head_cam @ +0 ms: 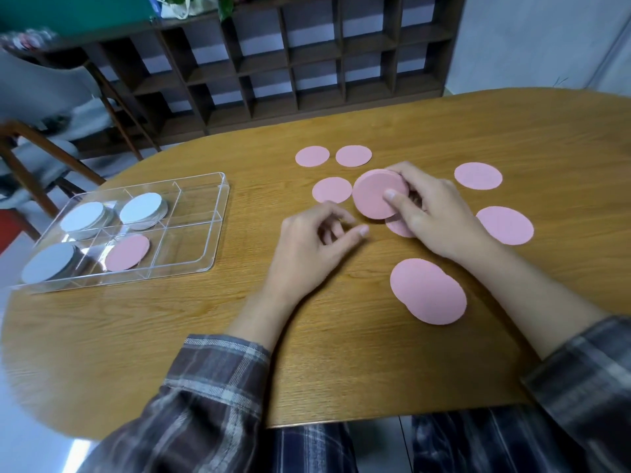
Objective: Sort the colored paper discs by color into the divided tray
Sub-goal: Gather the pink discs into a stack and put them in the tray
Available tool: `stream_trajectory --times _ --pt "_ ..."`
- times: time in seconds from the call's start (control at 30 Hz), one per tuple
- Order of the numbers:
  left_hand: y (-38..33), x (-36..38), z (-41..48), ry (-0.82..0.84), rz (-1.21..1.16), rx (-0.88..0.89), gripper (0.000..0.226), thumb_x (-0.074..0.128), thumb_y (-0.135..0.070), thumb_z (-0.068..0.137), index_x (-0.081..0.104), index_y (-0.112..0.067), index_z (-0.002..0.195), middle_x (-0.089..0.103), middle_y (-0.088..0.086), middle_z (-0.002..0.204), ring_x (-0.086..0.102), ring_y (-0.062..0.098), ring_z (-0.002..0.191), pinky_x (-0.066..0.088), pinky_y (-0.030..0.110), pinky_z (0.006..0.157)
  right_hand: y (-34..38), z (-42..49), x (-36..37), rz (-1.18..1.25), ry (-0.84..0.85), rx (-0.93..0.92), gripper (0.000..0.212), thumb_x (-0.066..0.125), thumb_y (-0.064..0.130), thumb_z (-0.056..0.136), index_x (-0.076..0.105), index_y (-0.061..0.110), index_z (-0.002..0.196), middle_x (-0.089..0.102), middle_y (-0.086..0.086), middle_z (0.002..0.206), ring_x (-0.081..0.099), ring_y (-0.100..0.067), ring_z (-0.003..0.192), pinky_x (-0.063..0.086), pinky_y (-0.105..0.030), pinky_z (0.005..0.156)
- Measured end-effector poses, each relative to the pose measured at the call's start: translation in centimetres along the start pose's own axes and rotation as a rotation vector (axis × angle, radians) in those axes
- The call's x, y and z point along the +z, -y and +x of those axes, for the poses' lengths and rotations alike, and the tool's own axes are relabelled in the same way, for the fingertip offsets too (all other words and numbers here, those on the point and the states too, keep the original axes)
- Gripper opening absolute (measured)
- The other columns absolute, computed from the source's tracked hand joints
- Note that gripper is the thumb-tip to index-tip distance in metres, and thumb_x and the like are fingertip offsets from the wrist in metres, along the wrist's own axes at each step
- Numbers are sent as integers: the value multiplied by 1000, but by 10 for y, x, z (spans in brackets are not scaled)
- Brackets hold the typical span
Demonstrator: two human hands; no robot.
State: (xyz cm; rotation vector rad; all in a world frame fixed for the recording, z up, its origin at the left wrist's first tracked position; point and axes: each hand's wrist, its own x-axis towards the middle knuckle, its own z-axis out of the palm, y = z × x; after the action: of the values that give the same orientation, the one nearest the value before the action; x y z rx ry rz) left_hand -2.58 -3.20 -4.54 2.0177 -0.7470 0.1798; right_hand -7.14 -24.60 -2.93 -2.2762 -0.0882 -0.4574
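left hand point(316, 240) low on the table point(341, 370), wrist down, fingers loosely curled with nothing in them, just left of the right hand point(433, 213), thumb on top and fingers wrapped round the far edge of a tilted stack of pink discs point(374, 196). at far left a clear tray point(205, 213) with pale grey stacks point(83, 216) in three compartments and one pink disc point(127, 252) in the near middle one. loose pink discs point(353, 156) flat on the wood around the hands, one partly under the right hand, an overlapping pair point(426, 291) nearest the body.
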Motion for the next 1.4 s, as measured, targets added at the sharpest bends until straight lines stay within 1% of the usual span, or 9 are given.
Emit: stream_trajectory --times 0.3,0.53,0.7,0.83,0.93,1.0,1.13,1.27,1.4 --pt "-16 6 -10 281 59 55 46 90 -59 69 80 -31 104 68 -11 95 62 11 88 52 29 81 -20 -21 -27 -20 -88 25 21 55 26 105 61 30 124 70 2 103 63 -22 94 52 -41 84" --pt "-35 31 -10 420 177 144 62 86 -69 65 75 -37 117 59 -19 108 56 8 108 47 39 100 -32 -35 -45 -44 -90 10 26 57 21 103 63 30 127 70 3 105 63 -22 94 51 -43 89" --pt "-34 29 11 493 82 73 36 95 -42 70 79 -30 101 67 -15 104 58 6 91 45 17 83 -38 -39 -48 -36 -160 38 29 56 26 103 62 30 130 70 11 113 64 -18 100 52 -42 92" --pt "-25 33 23 515 -44 -53 33 95 -28 73 72 -22 95 68 -20 87 54 5 77 46 24 76 -34 -35 -43 -38 -163 25 27 57 20 104 64 24 130 71 10 106 62 -13 89 46 -17 79" --pt "-14 35 26 471 -195 -101 31 93 -21 77 69 -15 96 64 -12 77 51 11 70 44 30 70 -32 -35 -39 -46 -129 19 28 57 16 103 65 24 129 65 28 94 58 0 81 38 -5 70" --pt "-12 35 27 425 -227 -123 29 91 -22 79 68 -12 94 63 -8 75 50 11 67 43 26 67 -32 -35 -36 -46 -102 2 30 57 15 104 64 24 131 63 34 95 58 2 82 39 -5 73" --pt "-12 35 26 319 -222 -136 25 88 -28 83 68 -14 87 59 -10 71 49 8 64 43 20 63 -32 -30 -31 -37 -69 52 38 54 22 106 59 30 142 70 14 110 62 -10 90 43 -10 81" --pt "-15 39 22 209 -211 -150 29 87 -31 84 65 -12 80 56 -9 65 45 8 58 39 20 57 -33 -30 -28 -23 -20 85 40 50 21 107 57 34 144 62 39 93 60 7 85 42 -16 83" --pt "-19 43 20 109 -164 -153 38 88 -35 83 61 -9 74 56 -2 58 42 10 53 35 22 52 -28 -32 -26 -9 29 66 37 44 17 110 60 29 140 58 45 79 58 12 84 39 -9 80"
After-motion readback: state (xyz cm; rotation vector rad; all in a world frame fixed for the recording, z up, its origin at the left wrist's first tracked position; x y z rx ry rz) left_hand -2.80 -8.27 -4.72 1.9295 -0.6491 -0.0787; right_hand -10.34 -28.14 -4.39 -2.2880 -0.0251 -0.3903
